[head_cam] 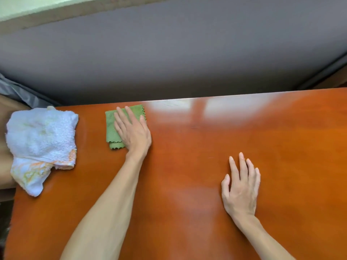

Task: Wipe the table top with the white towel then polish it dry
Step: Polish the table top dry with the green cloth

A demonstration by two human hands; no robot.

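— Towel first: the white towel [41, 141] lies bunched at the counter's left edge, its orange-printed end hanging toward the near-left corner. Nobody is touching it.

— So the wet wipe looks finished?

— That's my reading. With the towel set aside and a cloth under a hand, I'd judge the polishing step is the one in hand.

— Which hand?

— The left hand [134, 133]. It presses flat on a folded green microfibre cloth [112, 128] close to the far edge, left of centre. The grip there is a spread palm bearing down, fingers extended, not clenched around anything; the cloth is pinned, not pinched.

— And the counter [187, 184] itself?

— Glossy orange-brown wood. Pale window reflections sit along the far edge, right of the cloth, so I cannot tell sheen from leftover damp.

— The other hand?

— The right hand [242, 188] rests open on bare wood right of centre, well apart from the cloth, grip released and holding nothing. It seems to be a brace.

— What does the next move call for?

— Probably steady downward pressure while sliding the cloth rightward along the far edge, then overlapping passes toward the near edge. The bracing hand would need to shift as the cloth arrives.
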